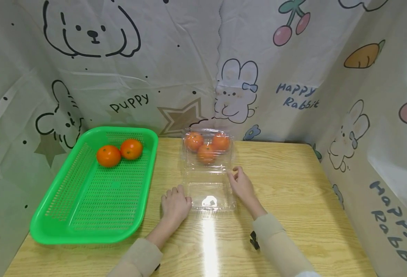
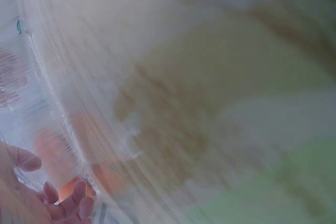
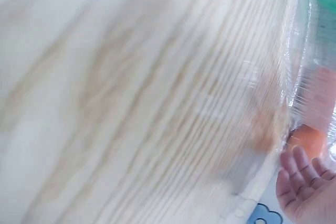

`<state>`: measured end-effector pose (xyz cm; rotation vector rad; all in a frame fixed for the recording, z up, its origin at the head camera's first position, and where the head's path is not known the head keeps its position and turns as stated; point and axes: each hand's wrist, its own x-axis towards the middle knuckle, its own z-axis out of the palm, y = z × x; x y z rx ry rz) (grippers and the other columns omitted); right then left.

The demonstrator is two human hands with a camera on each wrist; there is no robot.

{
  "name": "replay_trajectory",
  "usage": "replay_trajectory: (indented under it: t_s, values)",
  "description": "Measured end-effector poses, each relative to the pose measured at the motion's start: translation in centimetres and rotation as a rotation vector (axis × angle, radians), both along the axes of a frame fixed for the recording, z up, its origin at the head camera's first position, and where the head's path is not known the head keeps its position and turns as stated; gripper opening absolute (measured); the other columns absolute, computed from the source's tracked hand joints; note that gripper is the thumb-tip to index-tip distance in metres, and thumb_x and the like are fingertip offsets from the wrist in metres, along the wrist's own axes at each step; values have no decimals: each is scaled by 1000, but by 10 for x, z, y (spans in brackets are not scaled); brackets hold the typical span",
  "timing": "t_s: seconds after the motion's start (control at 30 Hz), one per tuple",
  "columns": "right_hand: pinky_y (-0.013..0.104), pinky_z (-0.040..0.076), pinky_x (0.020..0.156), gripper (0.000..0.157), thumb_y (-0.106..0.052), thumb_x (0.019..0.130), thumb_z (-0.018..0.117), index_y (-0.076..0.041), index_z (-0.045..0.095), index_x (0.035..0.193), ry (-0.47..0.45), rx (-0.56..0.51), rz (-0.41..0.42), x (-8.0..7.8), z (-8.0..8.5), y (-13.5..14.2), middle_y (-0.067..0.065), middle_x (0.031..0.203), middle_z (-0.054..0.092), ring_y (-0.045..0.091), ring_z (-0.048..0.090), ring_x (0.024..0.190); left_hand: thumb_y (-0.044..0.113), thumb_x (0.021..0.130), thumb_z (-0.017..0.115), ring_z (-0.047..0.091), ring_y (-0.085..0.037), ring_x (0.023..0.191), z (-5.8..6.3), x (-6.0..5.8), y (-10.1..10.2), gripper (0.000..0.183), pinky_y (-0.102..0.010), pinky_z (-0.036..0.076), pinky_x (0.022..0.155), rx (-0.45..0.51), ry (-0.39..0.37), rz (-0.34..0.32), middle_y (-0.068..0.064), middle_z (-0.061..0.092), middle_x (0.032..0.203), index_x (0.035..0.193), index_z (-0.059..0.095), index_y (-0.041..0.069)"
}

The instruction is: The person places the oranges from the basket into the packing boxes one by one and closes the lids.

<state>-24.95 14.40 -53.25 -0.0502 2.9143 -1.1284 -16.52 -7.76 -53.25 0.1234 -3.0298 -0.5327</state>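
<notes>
A clear plastic clamshell box (image 1: 208, 177) lies unfolded on the table, its two halves one behind the other. Three oranges (image 1: 207, 154) sit together in the far half; the near half holds nothing. Beside the left edge of the near half is my left hand (image 1: 175, 204), fingers loosely bent and thumb side toward the plastic. My right hand (image 1: 242, 187) is at the right edge, close to the fold between the halves, with relaxed fingers. In the right wrist view, its fingers (image 3: 300, 167) overlap an orange (image 3: 307, 142) seen through the plastic.
To the left stands a green plastic basket (image 1: 150, 181) with two oranges (image 1: 108, 156) at its far end. A printed cloth (image 1: 189, 69) rises behind the wooden table (image 1: 283, 173) and along both sides. The box's far end is close to the cloth.
</notes>
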Motion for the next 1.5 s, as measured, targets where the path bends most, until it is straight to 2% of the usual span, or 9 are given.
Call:
replay_trajectory:
  t_s: [0.17, 0.33, 0.6, 0.77, 0.93, 1.07, 1.2, 1.5]
  values:
    - [27, 42, 49, 47, -43, 91, 45, -3, 49, 114, 69, 208, 45, 11, 6, 5, 9, 87, 61, 20, 55, 63, 25, 83, 48, 46, -27, 71, 1, 0, 0, 22, -41, 38, 65, -5, 9, -3, -11, 48, 74, 86, 48, 3]
    - [32, 45, 55, 47, -43, 90, 44, -1, 51, 112, 129, 414, 77, 23, 11, 4, 13, 90, 63, 25, 57, 66, 25, 83, 48, 46, -28, 73, 1, 0, 0, 23, -42, 39, 66, -3, 5, -2, -11, 49, 75, 87, 49, 3]
    - [42, 47, 67, 55, -45, 89, 45, -1, 48, 120, 151, 572, 112, 39, 17, 2, 17, 97, 61, 31, 58, 77, 25, 83, 48, 47, -29, 74, 2, 0, 1, 23, -43, 38, 68, 7, 9, 4, -12, 49, 76, 88, 49, 2]
    - [44, 46, 69, 52, -45, 88, 48, -3, 48, 119, 153, 598, 120, 43, 16, 3, 16, 96, 61, 32, 58, 79, 25, 82, 47, 46, -29, 74, 0, 0, 1, 24, -45, 38, 67, 19, 42, 8, -12, 49, 75, 87, 48, 2]
    - [40, 44, 61, 44, -44, 88, 48, -5, 51, 109, 138, 612, 131, 45, 15, 3, 12, 84, 59, 29, 56, 71, 25, 81, 45, 45, -28, 72, 0, 1, 2, 24, -44, 37, 66, 15, 55, 9, -11, 48, 75, 87, 48, 2]
    - [39, 44, 61, 39, -42, 88, 47, -7, 50, 106, 126, 621, 137, 46, 14, 3, 12, 82, 57, 28, 55, 70, 25, 82, 47, 45, -29, 73, 2, 1, 2, 25, -44, 38, 67, 18, 25, 6, -12, 48, 76, 89, 49, 1]
    - [39, 44, 62, 38, -41, 89, 45, -9, 48, 109, 109, 616, 140, 46, 11, 4, 12, 85, 58, 28, 55, 71, 26, 84, 48, 46, -28, 74, 2, 1, 2, 25, -43, 39, 68, 2, -12, 3, -11, 49, 77, 92, 50, 2]
    - [38, 41, 59, 33, -38, 89, 44, -10, 45, 107, 80, 572, 127, 44, 7, 2, 11, 82, 55, 26, 52, 66, 26, 84, 48, 43, -26, 71, 1, 0, 1, 23, -40, 37, 64, 2, -17, 4, -10, 46, 74, 88, 48, 3]
